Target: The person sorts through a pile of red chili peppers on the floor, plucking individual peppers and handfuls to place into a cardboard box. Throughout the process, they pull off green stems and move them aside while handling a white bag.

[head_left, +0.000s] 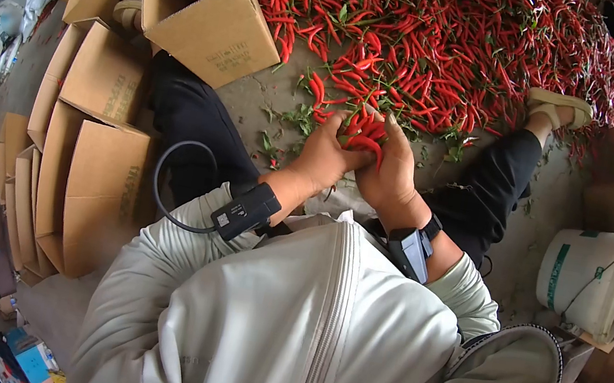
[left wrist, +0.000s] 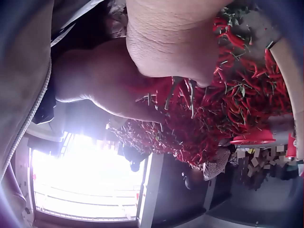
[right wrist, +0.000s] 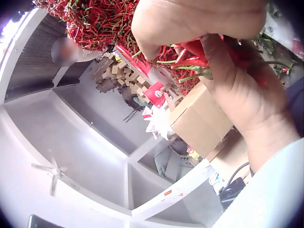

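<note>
In the head view my left hand [head_left: 323,155] and right hand [head_left: 393,172] meet in front of my body, cupped round a small bunch of red chili peppers [head_left: 366,135]. One curved pepper lies across the fingers. Green stems [right wrist: 197,73] stick out between the hands in the right wrist view, where the left thumb presses over the peppers. From the left wrist side, more stems [left wrist: 192,97] hang below the fingers. Just beyond the hands spreads a big heap of red chili peppers [head_left: 445,44] on the floor. Parts of the held peppers are hidden by the palms.
An open cardboard box [head_left: 211,37] stands at the heap's left edge, with more boxes [head_left: 101,181] beside my left leg. On the right is a white bucket [head_left: 581,274]. Loose green leaves [head_left: 299,119] litter the concrete between my legs. Another person [left wrist: 192,178] is beyond the heap.
</note>
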The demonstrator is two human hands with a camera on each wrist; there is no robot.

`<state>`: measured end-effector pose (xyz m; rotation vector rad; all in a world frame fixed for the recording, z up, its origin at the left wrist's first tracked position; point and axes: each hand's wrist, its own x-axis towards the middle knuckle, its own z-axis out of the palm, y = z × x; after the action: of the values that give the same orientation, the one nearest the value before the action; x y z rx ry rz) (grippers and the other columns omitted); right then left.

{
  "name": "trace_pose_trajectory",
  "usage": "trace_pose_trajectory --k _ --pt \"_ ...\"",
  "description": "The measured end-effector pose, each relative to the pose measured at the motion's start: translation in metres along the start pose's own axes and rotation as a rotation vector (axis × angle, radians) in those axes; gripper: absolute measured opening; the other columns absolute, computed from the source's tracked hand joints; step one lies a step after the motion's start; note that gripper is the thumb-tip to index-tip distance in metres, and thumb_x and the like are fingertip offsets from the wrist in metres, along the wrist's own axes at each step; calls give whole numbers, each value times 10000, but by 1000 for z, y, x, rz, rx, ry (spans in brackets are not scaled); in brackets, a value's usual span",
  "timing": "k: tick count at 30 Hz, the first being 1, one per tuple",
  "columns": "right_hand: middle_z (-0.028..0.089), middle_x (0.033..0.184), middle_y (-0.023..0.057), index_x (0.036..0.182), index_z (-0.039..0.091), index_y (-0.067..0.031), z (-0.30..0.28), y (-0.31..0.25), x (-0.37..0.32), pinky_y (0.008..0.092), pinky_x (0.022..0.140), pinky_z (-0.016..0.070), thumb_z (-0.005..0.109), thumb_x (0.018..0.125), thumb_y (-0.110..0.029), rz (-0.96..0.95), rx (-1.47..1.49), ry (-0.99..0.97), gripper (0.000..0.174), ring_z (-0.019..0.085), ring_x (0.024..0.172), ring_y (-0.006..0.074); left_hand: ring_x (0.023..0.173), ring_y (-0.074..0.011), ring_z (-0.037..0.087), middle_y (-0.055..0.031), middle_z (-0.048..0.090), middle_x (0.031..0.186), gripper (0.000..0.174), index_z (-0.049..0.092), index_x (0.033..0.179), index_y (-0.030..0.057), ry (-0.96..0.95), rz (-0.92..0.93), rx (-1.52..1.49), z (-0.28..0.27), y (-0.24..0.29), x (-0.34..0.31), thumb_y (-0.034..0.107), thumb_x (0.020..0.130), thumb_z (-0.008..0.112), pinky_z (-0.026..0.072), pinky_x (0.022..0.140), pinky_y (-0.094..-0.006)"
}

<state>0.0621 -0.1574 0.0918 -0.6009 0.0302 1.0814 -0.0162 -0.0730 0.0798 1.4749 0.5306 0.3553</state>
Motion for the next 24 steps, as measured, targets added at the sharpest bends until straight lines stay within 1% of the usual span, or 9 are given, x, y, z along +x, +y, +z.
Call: trace_pose_trajectory --k 5,8,10,13,16,19,22,23,24 --pt "516 1125 98 1212 414 -43 2 -1 -1 338 926 358 404 888 -376 -12 -82 -63 465 493 1036 214 732 -82 550 3 569 879 487 474 1112 115 -122 -266 -429 -9 18 0 51 685 699 431 577 -196" --pt "505 1168 87 1216 427 -60 7 -7 -4 343 921 342 401 882 -364 26 -17 -141 452 472 1055 200 734 -101 554 -3 558 841 469 469 1088 116 -183 -395 -577 -27 6 6 49 684 699 457 588 -235" --pt "434 1263 90 1265 386 -73 6 -13 -5 382 979 258 399 869 -415 22 -62 -162 524 381 1158 209 708 -92 549 4 551 824 434 479 1064 123 -196 -389 -632 -34 10 5 56 694 695 446 560 -228" --pt "385 1313 87 1286 367 -76 -6 -17 -5 413 1004 206 402 860 -438 24 -69 -143 560 321 1209 215 675 -97 552 0 551 801 341 496 1018 121 -177 -397 -689 -51 14 7 57 732 669 449 539 -221" --pt "381 1323 80 1283 371 -78 -21 -20 -6 416 1005 206 396 864 -432 33 -69 -111 549 333 1200 221 734 -132 530 -48 554 894 236 564 956 57 -329 -315 -860 -79 32 14 48 742 664 479 572 -238" --pt "373 1332 79 1284 370 -83 -34 -23 -8 421 1012 191 388 866 -430 38 -79 -73 543 330 1202 225 771 -142 527 -63 551 940 352 535 1070 105 -362 -202 -894 -122 73 27 54 745 659 472 632 -248" --pt "383 1325 79 1274 377 -87 -43 -25 -10 436 1018 165 391 858 -446 46 -108 -13 549 320 1212 234 794 -168 544 -79 552 956 333 503 1122 96 -205 2 -730 -183 120 55 123 806 602 478 638 -273" --pt "383 1325 79 1274 377 -87 -45 -26 -8 436 1018 165 391 858 -446 44 -103 -17 549 320 1212 234 737 -150 571 -18 584 848 219 550 971 65 -73 5 -634 -191 148 65 94 774 640 471 555 -248" --pt "384 1325 78 1268 384 -89 -47 -26 -8 431 1019 164 393 856 -449 45 -97 7 547 318 1213 235 720 -141 567 -28 583 889 228 550 989 66 126 17 -519 -212 163 82 89 778 632 485 591 -271"
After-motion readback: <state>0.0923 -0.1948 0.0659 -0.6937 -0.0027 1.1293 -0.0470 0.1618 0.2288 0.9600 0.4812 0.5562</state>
